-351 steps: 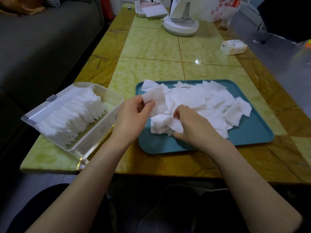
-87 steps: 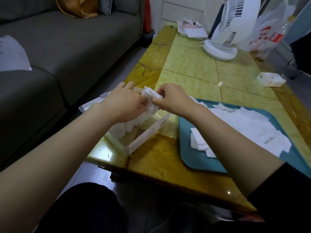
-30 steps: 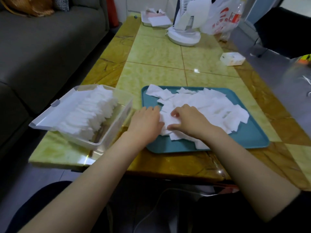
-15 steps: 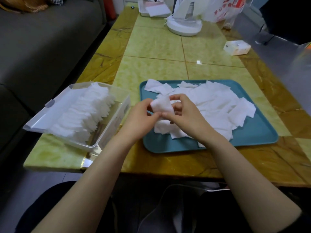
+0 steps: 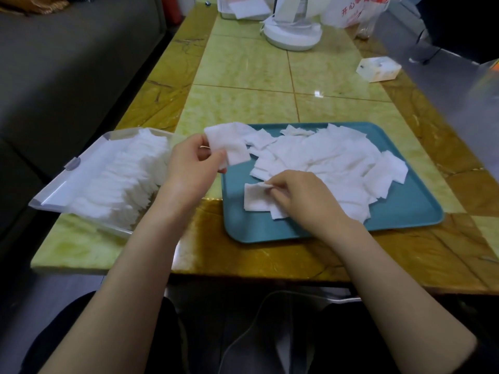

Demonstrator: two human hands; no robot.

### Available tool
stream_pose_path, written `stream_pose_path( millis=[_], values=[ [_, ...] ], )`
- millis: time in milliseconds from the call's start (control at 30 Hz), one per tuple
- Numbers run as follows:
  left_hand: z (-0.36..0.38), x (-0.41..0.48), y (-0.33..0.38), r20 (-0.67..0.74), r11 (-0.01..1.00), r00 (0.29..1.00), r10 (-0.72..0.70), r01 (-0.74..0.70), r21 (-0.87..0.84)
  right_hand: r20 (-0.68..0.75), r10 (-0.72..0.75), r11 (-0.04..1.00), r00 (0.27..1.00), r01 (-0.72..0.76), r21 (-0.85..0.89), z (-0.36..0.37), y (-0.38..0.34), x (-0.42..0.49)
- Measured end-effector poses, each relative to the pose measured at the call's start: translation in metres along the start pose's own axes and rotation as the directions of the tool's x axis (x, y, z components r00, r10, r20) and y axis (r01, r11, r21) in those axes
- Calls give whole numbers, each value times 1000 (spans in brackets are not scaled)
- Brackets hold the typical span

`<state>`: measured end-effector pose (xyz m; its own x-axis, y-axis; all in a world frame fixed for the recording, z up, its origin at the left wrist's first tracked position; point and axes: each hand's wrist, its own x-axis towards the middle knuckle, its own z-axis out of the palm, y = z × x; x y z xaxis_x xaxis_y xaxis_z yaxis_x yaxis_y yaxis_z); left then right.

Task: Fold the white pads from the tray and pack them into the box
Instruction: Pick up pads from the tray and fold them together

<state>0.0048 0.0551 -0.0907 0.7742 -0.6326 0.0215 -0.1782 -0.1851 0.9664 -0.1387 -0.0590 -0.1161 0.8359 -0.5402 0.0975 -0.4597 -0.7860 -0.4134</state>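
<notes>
Left hand (image 5: 189, 168) is pinching one white pad (image 5: 226, 147) between thumb and fingertips and holding it raised over the gap between box (image 5: 62, 190) and tray (image 5: 270, 233). Right hand (image 5: 302, 195) is working low in the tray, thumb and forefinger nipping the top corner of a second pad (image 5: 255, 198) at the near-left edge of the loose pile (image 5: 324, 163).

Change: half a second ago both hands were meeting on a single pad above the tray. Now they are working apart, the left keeping that pad alone and the right already starting on the next. Judgement: the held pad is heading for the box, and the two steps are overlapping. Whether its fold is finished, cannot tell.

Counts:
- hands: 2, both gripping
- pads in grip: 2, one per hand
- tray: 1, teal, sitting on the counter (image 5: 243, 71)
- box: 1, clear, lid lying open, left of the tray
- loose pile: sheets overlapping, exact count not possible, well over a dozen
- packed row (image 5: 121, 174): standing on edge in the box, too dense to count, filling most of its length

Far end of counter: 1 fan base (image 5: 291, 36), 1 small white carton (image 5: 378, 68), 1 plastic bag (image 5: 351, 12).
</notes>
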Motion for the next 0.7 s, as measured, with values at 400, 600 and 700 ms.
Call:
stream_pose_path(
  millis=[400,600,700],
  values=[
    [2,-6,-5,3,990,1000,-3,2,141,-531,153,893,833,114,436,-16,-19,-4],
    [13,-18,3,288,999,958,-5,-7,40,48,236,463,971,-156,872,-16,-24,-1],
    [17,-20,5,298,998,954,-12,-6,59,-2,265,541,964,-147,828,-13,-23,0]
  ],
)
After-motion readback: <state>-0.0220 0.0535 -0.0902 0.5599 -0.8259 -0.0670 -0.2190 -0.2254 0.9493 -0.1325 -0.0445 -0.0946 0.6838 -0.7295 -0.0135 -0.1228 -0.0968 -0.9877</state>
